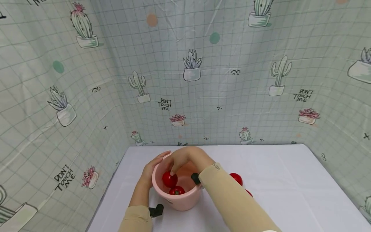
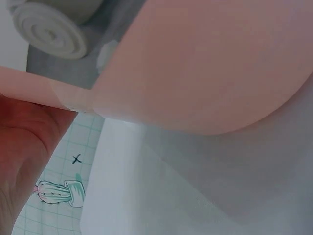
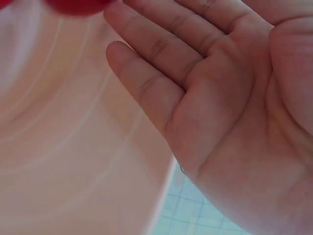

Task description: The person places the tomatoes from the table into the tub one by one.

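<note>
A pink bucket (image 1: 185, 201) stands on the white table, seen from above in the head view. My left hand (image 1: 150, 167) rests along its left outer side, its extended fingers reaching round the far rim. Inside the bucket my right hand (image 1: 184, 158) holds a red tomato (image 1: 169, 179), thumb against its top; the other fingers are mostly hidden from the head camera. A second tomato (image 1: 176, 190) lies at the bottom. In the right wrist view only a blurred edge of red tomato (image 3: 80, 5) shows beyond the fingertips.
Two more red tomatoes, one round (image 1: 236, 178) and one mostly covered (image 1: 248, 192), lie right of the bucket, partly behind my right sleeve. Cactus-print cloth (image 1: 191, 96) walls the table at the back and sides. A pale rolled object (image 2: 49, 32) shows in the left wrist view.
</note>
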Motion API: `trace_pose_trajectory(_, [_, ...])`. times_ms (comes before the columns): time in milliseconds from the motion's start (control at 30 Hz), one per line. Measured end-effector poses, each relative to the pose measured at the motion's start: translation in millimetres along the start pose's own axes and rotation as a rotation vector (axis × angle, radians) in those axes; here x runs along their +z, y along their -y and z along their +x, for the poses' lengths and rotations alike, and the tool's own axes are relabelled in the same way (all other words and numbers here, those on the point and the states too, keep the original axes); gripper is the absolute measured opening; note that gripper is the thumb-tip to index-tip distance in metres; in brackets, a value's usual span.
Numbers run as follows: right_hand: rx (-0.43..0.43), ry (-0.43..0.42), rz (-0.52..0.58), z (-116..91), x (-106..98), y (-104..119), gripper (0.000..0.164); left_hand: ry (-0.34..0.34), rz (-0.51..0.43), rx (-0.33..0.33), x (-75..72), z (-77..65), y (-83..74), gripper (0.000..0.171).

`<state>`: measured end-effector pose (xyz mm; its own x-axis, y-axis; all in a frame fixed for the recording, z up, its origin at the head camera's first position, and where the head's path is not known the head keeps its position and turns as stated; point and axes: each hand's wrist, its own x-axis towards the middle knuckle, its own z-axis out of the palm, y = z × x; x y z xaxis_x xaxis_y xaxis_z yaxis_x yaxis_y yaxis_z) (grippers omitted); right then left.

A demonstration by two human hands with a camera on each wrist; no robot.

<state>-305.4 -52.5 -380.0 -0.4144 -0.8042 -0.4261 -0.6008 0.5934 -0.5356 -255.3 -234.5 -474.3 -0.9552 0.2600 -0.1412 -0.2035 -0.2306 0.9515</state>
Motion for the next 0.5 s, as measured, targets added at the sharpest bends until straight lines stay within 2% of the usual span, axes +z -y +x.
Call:
trace_pose_trajectory(233, [0.008,-0.054,-0.016,-18,-5,-4,0.040,-0.035,-0.027,0.008,2.5,-0.1,0.0,0.049])
trace_pose_trajectory(500, [-0.053,-0.104,0.011,-52,-16,-18,0.043,-0.059,0.013,0.002,1.3,-1.2,-0.8,0.049])
